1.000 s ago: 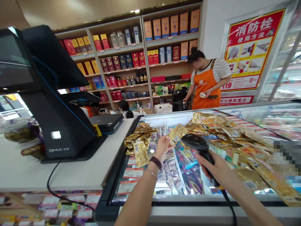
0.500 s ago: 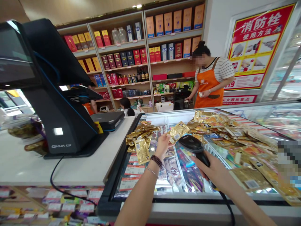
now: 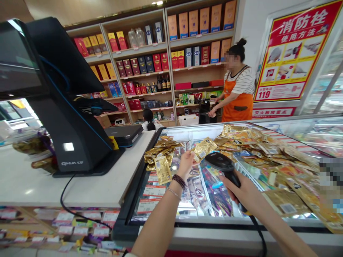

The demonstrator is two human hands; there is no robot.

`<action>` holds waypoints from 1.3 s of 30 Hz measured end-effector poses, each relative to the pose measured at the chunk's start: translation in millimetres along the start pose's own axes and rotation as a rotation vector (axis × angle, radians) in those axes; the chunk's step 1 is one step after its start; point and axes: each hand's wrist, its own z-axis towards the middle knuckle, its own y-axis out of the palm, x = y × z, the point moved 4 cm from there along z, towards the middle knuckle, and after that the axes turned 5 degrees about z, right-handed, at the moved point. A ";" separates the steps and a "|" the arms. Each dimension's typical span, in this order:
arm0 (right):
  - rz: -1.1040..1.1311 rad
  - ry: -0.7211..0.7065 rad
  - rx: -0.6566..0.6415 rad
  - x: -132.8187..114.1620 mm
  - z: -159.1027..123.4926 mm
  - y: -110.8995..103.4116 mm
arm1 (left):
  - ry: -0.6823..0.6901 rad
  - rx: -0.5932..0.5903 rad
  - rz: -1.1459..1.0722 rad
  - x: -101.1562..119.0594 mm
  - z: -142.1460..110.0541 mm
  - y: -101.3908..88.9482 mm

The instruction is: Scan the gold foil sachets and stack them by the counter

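Between the fingers of my left hand point(image 3: 187, 162) is a gold foil packet point(image 3: 205, 149), held up by its near end with a white barcode label facing me. My right hand point(image 3: 242, 189) is wrapped round the handle of a black barcode scanner point(image 3: 220, 162). The scanner's head points toward the packet, a small gap apart from it. Under both hands lies the glass top of a chest freezer point(image 3: 187, 217). A small pile of gold packets point(image 3: 160, 157) rests on the glass at left, and a larger heap of gold packets point(image 3: 249, 142) spreads across the right.
A black checkout terminal point(image 3: 80, 142) and a flat black device point(image 3: 124, 136) stand on the white counter point(image 3: 88, 194) at left. The scanner's cable point(image 3: 258, 232) hangs over the freezer's front edge. Beyond, a person in an orange apron point(image 3: 237, 92) stands near shelves point(image 3: 144, 76) of boxed bottles.
My hands, the packet and the scanner keep nearly the same places. The view has shifted slightly. The person in the apron has turned toward the shelves and reaches forward with their hands.
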 end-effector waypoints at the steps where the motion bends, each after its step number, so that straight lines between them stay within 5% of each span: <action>1: 0.005 0.001 0.005 -1.9 0.3 -0.5 | -0.001 0.001 -0.002 0.3 -0.4 0.1; 11: -0.018 0.034 0.003 10.6 15.5 3.6 | 0.008 0.124 -0.049 17.8 2.8 -19.9; 16: -0.094 0.065 -0.089 23.1 29.5 11.3 | 0.033 0.191 -0.014 32.3 0.9 -52.4; 24: 0.002 0.013 -0.066 -12.4 29.6 33.2 | 0.057 0.367 0.131 47.3 -9.9 -120.1; 27: 0.048 -0.011 -0.104 -15.9 30.9 35.3 | 0.062 0.491 0.366 55.4 -17.2 -146.5; 32: 0.087 0.016 -0.115 0.7 37.7 34.2 | 0.142 0.672 1.105 77.1 -37.6 -165.4; 39: 0.123 0.030 -0.043 7.2 36.9 19.3 | -0.017 0.611 1.688 78.0 -45.1 -158.4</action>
